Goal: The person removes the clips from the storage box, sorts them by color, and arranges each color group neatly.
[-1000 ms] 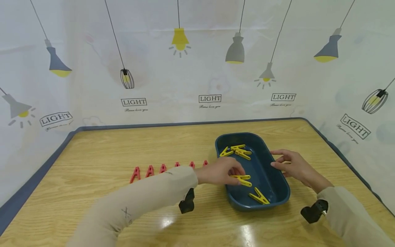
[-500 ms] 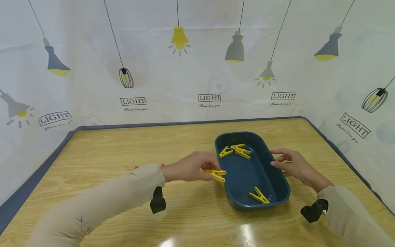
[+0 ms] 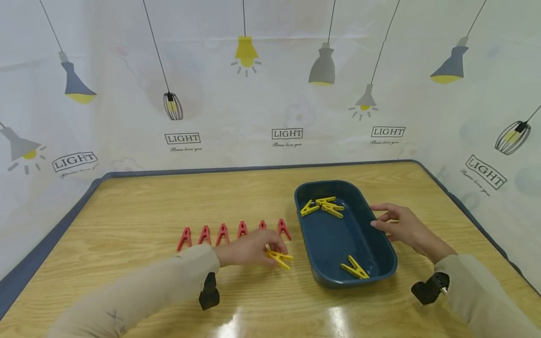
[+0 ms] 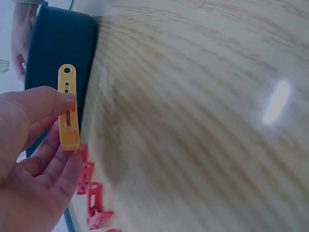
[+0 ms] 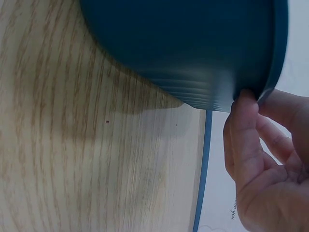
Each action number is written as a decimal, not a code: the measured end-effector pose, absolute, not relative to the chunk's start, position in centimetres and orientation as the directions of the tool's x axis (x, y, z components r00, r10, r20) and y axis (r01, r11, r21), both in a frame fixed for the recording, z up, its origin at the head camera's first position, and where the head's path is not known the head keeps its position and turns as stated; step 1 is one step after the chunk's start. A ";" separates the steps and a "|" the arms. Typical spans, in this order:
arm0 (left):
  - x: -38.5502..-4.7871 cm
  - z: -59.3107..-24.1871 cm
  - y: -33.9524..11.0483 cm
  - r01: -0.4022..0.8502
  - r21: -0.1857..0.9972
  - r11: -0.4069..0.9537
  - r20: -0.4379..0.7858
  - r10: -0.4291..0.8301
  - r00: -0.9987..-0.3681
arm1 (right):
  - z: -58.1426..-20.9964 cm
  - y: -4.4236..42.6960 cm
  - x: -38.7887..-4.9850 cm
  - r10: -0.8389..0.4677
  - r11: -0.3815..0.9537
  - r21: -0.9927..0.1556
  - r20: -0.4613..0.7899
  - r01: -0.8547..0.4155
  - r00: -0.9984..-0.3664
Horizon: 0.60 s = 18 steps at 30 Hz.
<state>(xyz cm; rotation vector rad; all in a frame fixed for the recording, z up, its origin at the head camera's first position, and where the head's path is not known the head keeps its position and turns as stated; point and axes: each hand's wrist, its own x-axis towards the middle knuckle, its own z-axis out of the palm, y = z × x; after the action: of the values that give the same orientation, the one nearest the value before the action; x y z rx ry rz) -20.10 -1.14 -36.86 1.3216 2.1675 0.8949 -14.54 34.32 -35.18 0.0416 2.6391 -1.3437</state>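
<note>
Prongs (image 3: 287, 257) of the yellow plastic clothespin (image 3: 276, 256), pinched in my left hand (image 3: 252, 248), point right toward the blue oblong tub (image 3: 338, 241) my relaxed right hand (image 3: 405, 229) touches.

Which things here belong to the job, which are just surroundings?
Job, likely:
yellow clip pinched in left hand
blue bin, touched by right hand
yellow clips in it
red clips in a row

Surroundings:
lamp-print backdrop
table
wrist cameras

Yellow clothespins (image 4: 69, 133); red clothespins (image 3: 222, 231); dark blue tub (image 3: 338, 241); grained table (image 3: 169, 202); white lamp-patterned backdrop (image 3: 236, 108).
</note>
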 end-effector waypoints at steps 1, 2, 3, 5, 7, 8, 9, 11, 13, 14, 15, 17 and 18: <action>-20.0 -37.2 -1.0 0.600 0.726 0.335 -0.048 0.896 -0.442 | -35.2 34.3 -14.5 -0.056 0.591 -0.800 -0.172 0.106 -0.984; -20.0 -37.5 -0.9 0.598 0.728 0.337 -0.053 0.896 -0.441 | -35.2 34.3 -14.5 -0.057 0.591 -0.800 -0.171 0.105 -0.984; -19.9 -37.8 -0.8 0.600 0.725 0.339 -0.055 0.896 -0.441 | -35.3 34.3 -14.5 -0.058 0.590 -0.800 -0.171 0.104 -0.984; -19.8 -38.2 -0.6 0.617 0.706 0.348 -0.057 0.896 -0.441 | -35.3 34.3 -14.5 -0.060 0.590 -0.801 -0.171 0.103 -0.983; -19.8 -38.7 -0.5 0.630 0.692 0.353 -0.054 0.896 -0.442 | -35.3 34.3 -14.5 -0.061 0.589 -0.801 -0.172 0.104 -0.983; -19.8 -38.9 -0.4 0.631 0.690 0.356 -0.055 0.894 -0.445 | -35.4 34.3 -14.5 -0.061 0.589 -0.802 -0.173 0.104 -0.983; -19.8 -39.0 -0.4 0.631 0.687 0.360 -0.056 0.892 -0.448 | -35.4 34.3 -14.5 -0.061 0.588 -0.802 -0.173 0.104 -0.983; -19.8 -39.4 -0.3 0.638 0.682 0.358 -0.048 0.892 -0.449 | -35.4 34.3 -14.5 -0.061 0.588 -0.802 -0.172 0.104 -0.983; -19.8 -39.5 -0.2 0.642 0.681 0.353 -0.040 0.893 -0.449 | -35.3 34.3 -14.5 -0.060 0.590 -0.801 -0.170 0.102 -0.984; -19.8 -39.6 -0.2 0.645 0.680 0.349 -0.033 0.893 -0.448 | -35.3 34.3 -14.5 -0.060 0.591 -0.800 -0.169 0.102 -0.984; -19.8 -39.6 -0.2 0.649 0.677 0.346 -0.028 0.894 -0.447 | -35.3 34.4 -14.5 -0.059 0.593 -0.799 -0.169 0.102 -0.984; -19.8 -39.6 -0.1 0.653 0.677 0.339 -0.020 0.896 -0.444 | -35.3 34.4 -14.6 -0.057 0.595 -0.797 -0.170 0.104 -0.984; -19.8 -39.6 -0.1 0.654 0.676 0.339 -0.020 0.896 -0.444 | -35.3 34.4 -14.6 -0.057 0.595 -0.797 -0.172 0.105 -0.984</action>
<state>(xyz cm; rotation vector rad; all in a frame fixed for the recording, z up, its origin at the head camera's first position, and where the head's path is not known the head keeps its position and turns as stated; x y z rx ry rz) -19.80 -0.09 -39.60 1.3654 2.2193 0.8492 -14.58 34.40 -35.34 0.0403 2.6426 -1.3372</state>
